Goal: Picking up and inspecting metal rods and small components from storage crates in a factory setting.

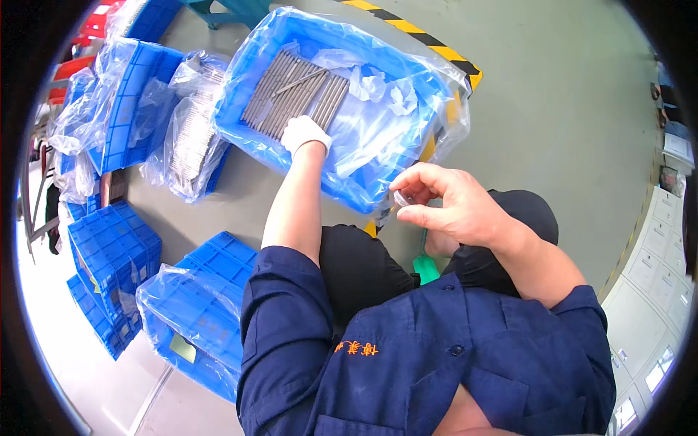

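Observation:
My left hand (pixel 305 135), in a white glove, reaches into a blue plastic bin (pixel 231 109) with a clear liner. Its fingers curl down at the near ends of grey metal rods (pixel 280 94) laid side by side; what they grip, if anything, is hidden. One loose rod (pixel 302 82) lies slantwise across the others. My bare right hand (pixel 454 203) is held beyond the bin's near right corner, apart from the rods. Between its thumb and fingers is a small shiny, clear-looking piece (pixel 402 198), too small to make out.
Left of the bin, a clear bag of thin pale rods (pixel 193 138) rests beside a tilted blue crate (pixel 134 102). More blue crates (pixel 116 254) stand at the lower left, one crate (pixel 196 320) partly under plastic film. Yellow-black tape (pixel 407 27) marks the floor. White cabinets (pixel 651 269) line the right.

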`<state>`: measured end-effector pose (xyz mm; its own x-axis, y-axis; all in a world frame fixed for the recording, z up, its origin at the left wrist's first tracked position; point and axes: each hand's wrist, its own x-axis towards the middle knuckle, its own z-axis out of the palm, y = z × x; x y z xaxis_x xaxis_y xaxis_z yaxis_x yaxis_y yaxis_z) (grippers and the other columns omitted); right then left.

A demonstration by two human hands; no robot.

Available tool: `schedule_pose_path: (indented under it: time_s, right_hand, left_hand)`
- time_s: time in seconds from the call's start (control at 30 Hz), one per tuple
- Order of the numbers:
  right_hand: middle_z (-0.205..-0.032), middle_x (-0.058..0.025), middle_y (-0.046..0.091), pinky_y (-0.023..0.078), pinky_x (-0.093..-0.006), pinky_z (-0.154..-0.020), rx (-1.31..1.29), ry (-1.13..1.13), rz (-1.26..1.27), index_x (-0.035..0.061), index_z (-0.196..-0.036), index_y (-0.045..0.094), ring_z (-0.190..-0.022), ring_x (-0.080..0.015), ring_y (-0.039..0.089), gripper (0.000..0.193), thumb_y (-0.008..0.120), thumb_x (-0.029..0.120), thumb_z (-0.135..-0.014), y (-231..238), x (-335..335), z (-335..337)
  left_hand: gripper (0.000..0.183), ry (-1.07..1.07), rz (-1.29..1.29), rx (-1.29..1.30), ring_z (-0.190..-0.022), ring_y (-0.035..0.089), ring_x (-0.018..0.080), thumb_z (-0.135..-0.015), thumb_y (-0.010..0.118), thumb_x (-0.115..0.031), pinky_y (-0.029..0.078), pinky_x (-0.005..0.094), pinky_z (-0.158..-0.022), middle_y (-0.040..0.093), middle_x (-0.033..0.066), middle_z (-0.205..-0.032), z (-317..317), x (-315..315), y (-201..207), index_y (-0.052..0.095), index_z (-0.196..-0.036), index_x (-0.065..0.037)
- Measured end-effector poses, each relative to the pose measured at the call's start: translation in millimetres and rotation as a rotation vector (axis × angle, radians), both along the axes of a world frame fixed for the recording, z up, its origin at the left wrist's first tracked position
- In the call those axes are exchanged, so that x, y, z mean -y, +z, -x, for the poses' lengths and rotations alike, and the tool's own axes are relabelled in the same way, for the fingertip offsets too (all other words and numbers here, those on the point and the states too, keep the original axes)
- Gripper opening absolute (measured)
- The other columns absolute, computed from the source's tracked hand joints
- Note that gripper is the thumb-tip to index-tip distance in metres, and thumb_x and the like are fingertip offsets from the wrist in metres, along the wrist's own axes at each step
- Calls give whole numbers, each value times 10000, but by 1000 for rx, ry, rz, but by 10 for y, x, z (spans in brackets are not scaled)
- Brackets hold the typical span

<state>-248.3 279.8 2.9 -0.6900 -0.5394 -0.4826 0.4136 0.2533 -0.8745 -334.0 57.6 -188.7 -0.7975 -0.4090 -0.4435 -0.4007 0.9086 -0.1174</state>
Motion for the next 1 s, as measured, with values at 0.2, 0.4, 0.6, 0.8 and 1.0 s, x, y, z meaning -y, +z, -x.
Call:
schedule_pose_path:
  time_s: [0.2,0.4,0.6,0.8,1.0]
  right_hand:
    - [-854,-19,572,434,-246,-746,3,-1,-4,20,-995,546,-795,-86,528,276,628,109,-748,36,30,-3]
    - [-880,-31,577,431,-252,-768,29,-37,45,19,-999,538,-821,-98,531,273,622,119,-759,43,-33,-35]
    - [-900,-41,559,440,-256,-752,130,-48,176,13,-1019,520,-829,-111,524,284,610,137,-779,58,-2,-59]
    - [-846,-48,546,449,-239,-679,234,-60,376,6,-1013,495,-705,-101,532,308,616,180,-790,115,103,-196]
    - [-808,-20,521,452,-242,-692,413,-69,539,67,-961,466,-716,-104,549,253,619,127,-769,149,495,-382]
  left_hand:
    - [209,-208,41,86,-883,609,214,-759,533,-206,488,321,-722,631,90,-924,-37,-57,-174,648,-898,-100]
    - [249,-175,-117,31,-893,597,274,-756,486,-194,468,336,-767,623,143,-910,-41,-130,132,644,-899,-65]
    - [321,-161,-136,-62,-923,567,313,-761,467,-268,439,386,-793,600,165,-953,-120,65,501,580,-985,-69]
    - [308,239,-767,-160,-556,544,184,-786,537,-280,446,305,-517,575,104,-716,-507,440,1017,565,-975,-38]
    - [255,549,-1530,-373,-481,419,61,-827,496,-175,357,186,-442,497,0,-652,-1379,442,1838,525,-1047,-50]
